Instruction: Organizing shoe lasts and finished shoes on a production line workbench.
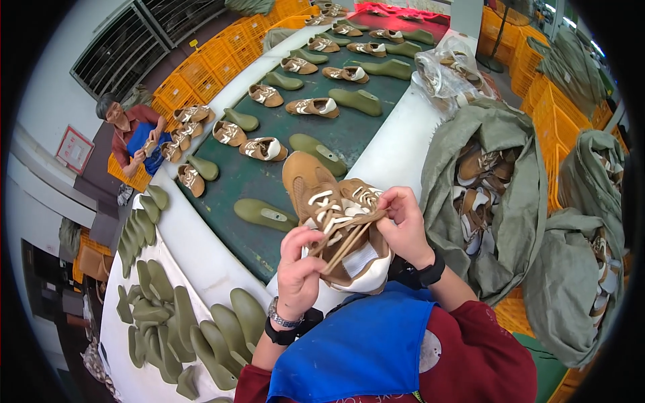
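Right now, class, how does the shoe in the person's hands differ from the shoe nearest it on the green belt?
The held shoe is lifted in both hands, left hand and right hand; the belt shoe lies untouched on the belt. The held shoe's laces are pulled out loose; the belt shoe's laces lie flat across it. Both are tan with white trim.

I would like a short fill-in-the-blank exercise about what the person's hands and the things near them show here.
Both hands hold a tan shoe upper by its ___.
The olive shoe lasts are heaped to the person's ___.
The conveyor belt is coloured ___.

Missing words: laces; left; green
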Available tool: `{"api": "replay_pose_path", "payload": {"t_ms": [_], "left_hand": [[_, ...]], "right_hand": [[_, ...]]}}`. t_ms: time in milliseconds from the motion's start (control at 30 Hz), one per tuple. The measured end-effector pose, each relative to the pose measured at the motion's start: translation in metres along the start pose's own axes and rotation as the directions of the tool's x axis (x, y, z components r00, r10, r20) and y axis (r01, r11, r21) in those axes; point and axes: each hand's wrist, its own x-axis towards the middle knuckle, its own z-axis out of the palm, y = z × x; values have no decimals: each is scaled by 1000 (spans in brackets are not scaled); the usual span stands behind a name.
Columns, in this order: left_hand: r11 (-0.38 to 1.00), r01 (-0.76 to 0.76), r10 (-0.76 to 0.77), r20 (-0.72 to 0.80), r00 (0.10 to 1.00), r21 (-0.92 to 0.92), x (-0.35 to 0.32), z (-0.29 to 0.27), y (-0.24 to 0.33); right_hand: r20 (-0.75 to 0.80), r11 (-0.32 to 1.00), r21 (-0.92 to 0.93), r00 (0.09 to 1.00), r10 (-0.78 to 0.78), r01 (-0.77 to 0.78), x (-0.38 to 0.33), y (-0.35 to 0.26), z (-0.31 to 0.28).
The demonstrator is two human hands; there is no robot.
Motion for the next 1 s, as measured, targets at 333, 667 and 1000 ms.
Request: {"api": "replay_pose_path", "payload": {"t_ms": [333, 667, 1000], "left_hand": [[929, 87, -83, -27, 996, 359, 4, 16, 8], [940, 90, -55, -114, 992, 330, 7, 11, -18], [888, 432, -428, -58, 902, 156, -7, 0, -22]], "right_hand": [[158, 942, -263, 973, -170, 208, -7, 4, 20], [177, 963, -267, 981, 84, -34, -12, 7, 16], [122, 950, -302, 992, -42, 78, -2, 8, 28]]}}
